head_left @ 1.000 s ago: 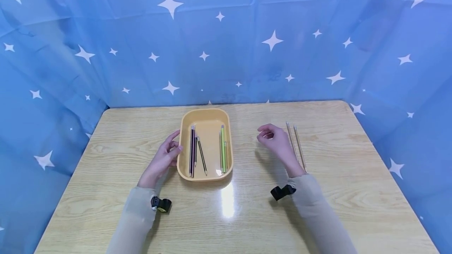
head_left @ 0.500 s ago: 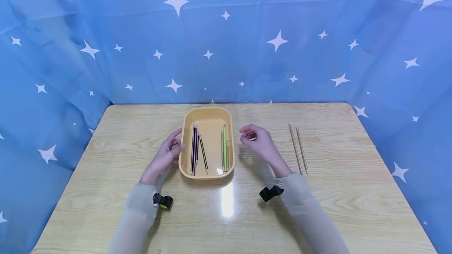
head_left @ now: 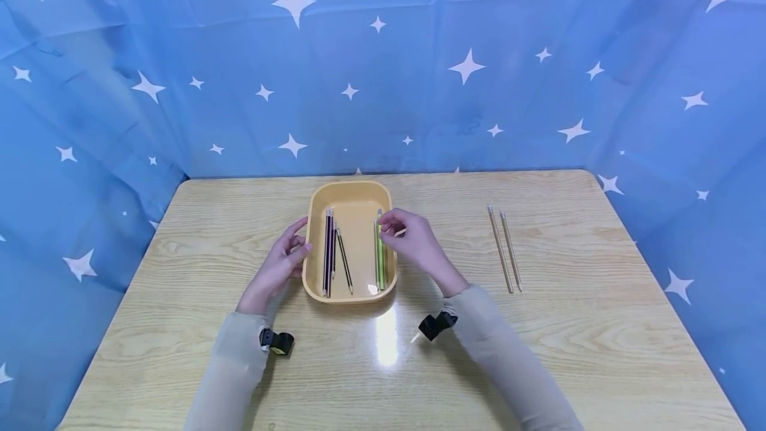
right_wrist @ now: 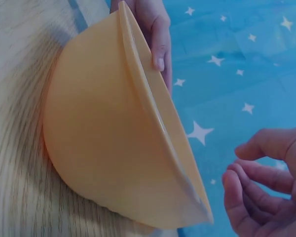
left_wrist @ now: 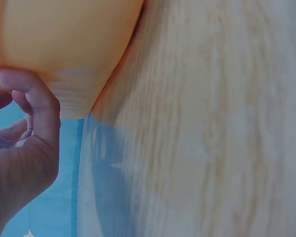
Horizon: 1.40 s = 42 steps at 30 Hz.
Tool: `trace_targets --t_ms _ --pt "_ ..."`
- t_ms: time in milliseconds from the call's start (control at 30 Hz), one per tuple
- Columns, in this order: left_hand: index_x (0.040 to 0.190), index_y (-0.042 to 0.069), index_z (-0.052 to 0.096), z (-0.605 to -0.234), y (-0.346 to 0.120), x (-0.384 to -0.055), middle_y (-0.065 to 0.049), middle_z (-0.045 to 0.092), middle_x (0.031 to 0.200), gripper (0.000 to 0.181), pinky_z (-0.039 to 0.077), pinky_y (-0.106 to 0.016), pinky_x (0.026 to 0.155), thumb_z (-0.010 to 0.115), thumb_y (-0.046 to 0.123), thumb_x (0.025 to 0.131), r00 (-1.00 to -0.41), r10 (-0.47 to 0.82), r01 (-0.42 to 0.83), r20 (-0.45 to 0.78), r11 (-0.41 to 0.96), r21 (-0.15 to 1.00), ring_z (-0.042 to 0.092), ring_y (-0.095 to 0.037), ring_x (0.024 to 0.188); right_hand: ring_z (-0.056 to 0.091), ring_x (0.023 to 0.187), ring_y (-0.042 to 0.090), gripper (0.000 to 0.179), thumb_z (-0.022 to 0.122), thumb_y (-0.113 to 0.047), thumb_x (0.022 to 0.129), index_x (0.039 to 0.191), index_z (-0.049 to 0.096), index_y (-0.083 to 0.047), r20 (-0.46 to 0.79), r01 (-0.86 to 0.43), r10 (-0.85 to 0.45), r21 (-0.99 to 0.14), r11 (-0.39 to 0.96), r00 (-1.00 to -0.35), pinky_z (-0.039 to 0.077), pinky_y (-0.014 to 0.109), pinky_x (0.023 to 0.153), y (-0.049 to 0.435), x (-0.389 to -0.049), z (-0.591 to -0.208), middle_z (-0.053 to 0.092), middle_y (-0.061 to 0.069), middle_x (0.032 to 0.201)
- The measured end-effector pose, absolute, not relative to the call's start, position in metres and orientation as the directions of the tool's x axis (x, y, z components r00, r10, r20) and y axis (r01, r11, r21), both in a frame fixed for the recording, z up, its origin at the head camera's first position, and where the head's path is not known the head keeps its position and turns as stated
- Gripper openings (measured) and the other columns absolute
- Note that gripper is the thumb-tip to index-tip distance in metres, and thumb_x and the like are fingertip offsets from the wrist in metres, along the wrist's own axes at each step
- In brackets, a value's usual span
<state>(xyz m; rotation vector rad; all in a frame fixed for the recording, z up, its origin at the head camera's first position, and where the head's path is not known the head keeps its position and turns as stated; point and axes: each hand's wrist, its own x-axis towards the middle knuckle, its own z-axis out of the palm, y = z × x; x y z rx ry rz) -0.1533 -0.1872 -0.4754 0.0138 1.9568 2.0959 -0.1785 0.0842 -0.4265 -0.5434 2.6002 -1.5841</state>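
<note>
A yellow-orange plastic tray point(head_left: 359, 238) stands on the table. My left hand point(head_left: 278, 265) grips its left rim, the thumb at the edge and the other fingers along the outer wall. Dark pencils point(head_left: 328, 251) lie along the tray's left side, with a shorter black one point(head_left: 344, 261) slanting beside them. Green pencils point(head_left: 382, 261) line the right side, their upper part partly covered by my right hand point(head_left: 415, 238). That hand hovers over the right rim, fingers loosely curled. In the right wrist view, nothing shows between its fingers point(right_wrist: 259, 200), and they are apart from the tray.
Two gold pencils point(head_left: 500, 248) lie side by side on the wooden table point(head_left: 598, 324), right of the right hand. A blue curtain point(head_left: 383, 98) with white stars hangs behind the table and at both sides. Glare shows on the tabletop in front of the tray.
My right hand has moved left, from beside the gold pencils to above the tray's right rim. The left hand keeps its grip on the tray, and the pencils lie as before.
</note>
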Motion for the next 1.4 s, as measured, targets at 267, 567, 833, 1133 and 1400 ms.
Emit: trace_targets --t_ms 267,567,833,1133,1400 --pt "0.141 0.02 0.022 -0.478 -0.187 -0.154 -0.02 0.04 0.104 0.059 0.054 -0.042 0.057 0.048 0.004 0.09 -0.963 0.202 -0.191 -0.177 -0.055 0.98 0.057 -0.023 0.068 0.057 0.074 0.015 0.02 0.063 -0.001 0.075 0.095 0.061 -0.002 0.109 -0.276 -0.367 -0.854 0.441 -0.924 0.051 0.023 0.064 0.07 -0.178 -0.425 0.06 0.006 0.083" --pt "0.142 0.018 0.02 -0.479 -0.185 -0.154 -0.019 0.04 0.102 0.061 0.054 -0.035 0.051 0.049 0.006 0.089 -0.963 0.208 -0.185 -0.174 -0.034 0.982 0.056 -0.021 0.065 0.057 0.084 0.018 0.04 0.067 -0.009 0.076 0.113 0.052 0.001 -0.011 -0.214 -0.394 -0.826 0.522 -0.919 0.05 0.023 0.071 0.058 -0.176 -0.43 0.056 0.017 0.103" --pt "0.142 0.017 0.02 -0.479 -0.186 -0.154 -0.021 0.039 0.104 0.06 0.054 -0.042 0.058 0.048 0.004 0.09 -0.964 0.21 -0.182 -0.166 -0.058 0.982 0.057 -0.022 0.07 0.05 0.105 0.03 0.064 0.066 -0.022 0.078 0.131 0.037 -0.002 -0.096 -0.169 -0.371 -0.766 0.62 -0.924 0.046 0.037 0.085 0.045 -0.171 -0.428 0.046 0.02 0.123" --pt "0.142 0.02 0.022 -0.479 -0.186 -0.153 -0.021 0.039 0.103 0.061 0.054 -0.038 0.054 0.048 0.004 0.09 -0.965 0.201 -0.182 -0.168 -0.054 0.982 0.056 -0.022 0.069 0.032 0.122 0.034 0.08 0.066 -0.023 0.079 0.14 0.017 -0.004 -0.172 -0.048 -0.335 -0.828 0.559 -0.926 0.03 0.044 0.101 0.033 -0.159 -0.43 0.031 0.024 0.136" --pt "0.142 0.02 0.022 -0.479 -0.187 -0.153 -0.019 0.04 0.103 0.061 0.054 -0.043 0.058 0.049 0.004 0.089 -0.966 0.202 -0.18 -0.164 -0.064 0.982 0.056 -0.022 0.069 0.027 0.124 0.038 0.081 0.063 -0.022 0.079 0.142 0.012 -0.013 -0.26 0.131 -0.284 -0.905 0.404 -0.923 0.027 0.048 0.101 0.027 -0.157 -0.435 0.024 0.027 0.138"
